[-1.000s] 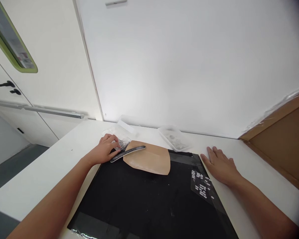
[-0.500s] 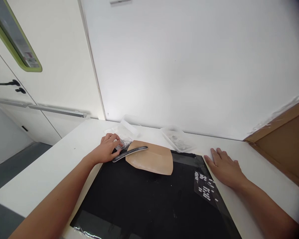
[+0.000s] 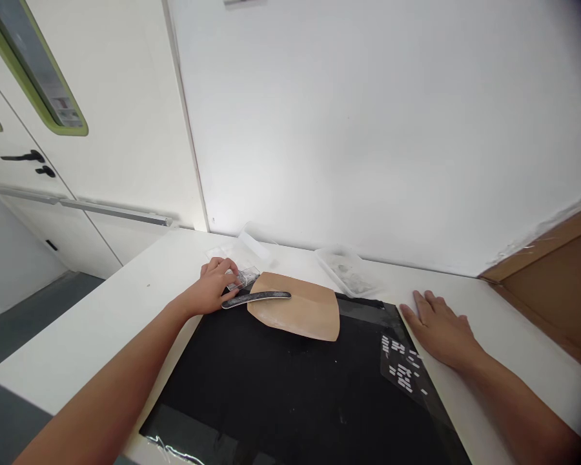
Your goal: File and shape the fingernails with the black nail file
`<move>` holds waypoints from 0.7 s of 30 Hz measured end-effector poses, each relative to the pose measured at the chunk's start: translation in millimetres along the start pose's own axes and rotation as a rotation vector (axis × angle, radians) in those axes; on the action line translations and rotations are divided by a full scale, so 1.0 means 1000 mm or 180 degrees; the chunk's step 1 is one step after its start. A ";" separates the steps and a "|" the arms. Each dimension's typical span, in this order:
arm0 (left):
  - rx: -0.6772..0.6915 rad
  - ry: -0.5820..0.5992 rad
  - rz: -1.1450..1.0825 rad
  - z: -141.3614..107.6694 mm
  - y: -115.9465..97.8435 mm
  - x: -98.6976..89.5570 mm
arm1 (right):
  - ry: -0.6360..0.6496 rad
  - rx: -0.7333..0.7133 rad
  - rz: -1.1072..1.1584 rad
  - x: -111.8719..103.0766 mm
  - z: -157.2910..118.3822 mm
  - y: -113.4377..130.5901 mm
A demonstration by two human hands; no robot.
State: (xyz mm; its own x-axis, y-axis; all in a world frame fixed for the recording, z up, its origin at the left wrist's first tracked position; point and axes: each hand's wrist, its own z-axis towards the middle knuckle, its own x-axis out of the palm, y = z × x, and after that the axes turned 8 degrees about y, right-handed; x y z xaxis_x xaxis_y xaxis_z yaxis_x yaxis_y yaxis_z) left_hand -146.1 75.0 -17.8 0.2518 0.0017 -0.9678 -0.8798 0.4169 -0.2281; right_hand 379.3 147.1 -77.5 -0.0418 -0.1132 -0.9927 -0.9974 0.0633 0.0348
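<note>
My left hand [image 3: 215, 284] is at the far left corner of a black mat [image 3: 271, 387]. Its fingers curl over the left side of a small clear plastic box [image 3: 246, 278], with the thumb at the box's near side. Just under the thumb is the left end of a dark, curved nail file [image 3: 256, 297]. The file's other end rests on a tan, slightly domed sheet [image 3: 300, 316] on the mat. My right hand [image 3: 443, 329] lies flat on the white table, fingers spread, beside the mat's right edge. It holds nothing.
A clear tray [image 3: 351, 274] with small contents stands behind the mat, by the wall. Another clear container [image 3: 239, 252] sits behind my left hand. At the mat's right lies a transparent sheet with several small pale strips [image 3: 401, 368]. A brown panel [image 3: 556, 284] borders the table's right.
The nail file has turned a little, its left end now farther from me and the file lying more level. My right hand stays in place. The whole view has shifted slightly.
</note>
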 end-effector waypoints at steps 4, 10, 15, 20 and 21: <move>-0.0090 0.0020 -0.0068 0.000 -0.002 0.000 | -0.0001 -0.0014 -0.0033 -0.002 0.000 0.002; -0.0213 0.0057 -0.0217 0.001 -0.004 0.003 | 0.0025 -0.0001 -0.0031 -0.002 0.000 0.002; -0.0334 -0.0007 -0.0349 0.001 -0.003 0.005 | -0.0008 -0.0031 -0.0024 0.000 0.001 0.000; -0.0473 -0.0112 -0.0484 0.002 -0.003 0.004 | -0.0029 -0.0071 -0.0008 0.002 0.003 -0.003; -0.0501 -0.0137 -0.0507 0.003 -0.003 0.004 | -0.0010 -0.0060 -0.0015 0.003 0.004 -0.004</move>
State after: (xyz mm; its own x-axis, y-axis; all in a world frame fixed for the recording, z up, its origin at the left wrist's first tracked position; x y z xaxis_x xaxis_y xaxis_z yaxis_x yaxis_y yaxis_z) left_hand -141.4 76.4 -21.2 0.4066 -0.0127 -0.9135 -0.8788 0.2681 -0.3948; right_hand 383.4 150.5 -80.8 -0.0370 -0.1102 -0.9932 -0.9985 0.0440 0.0324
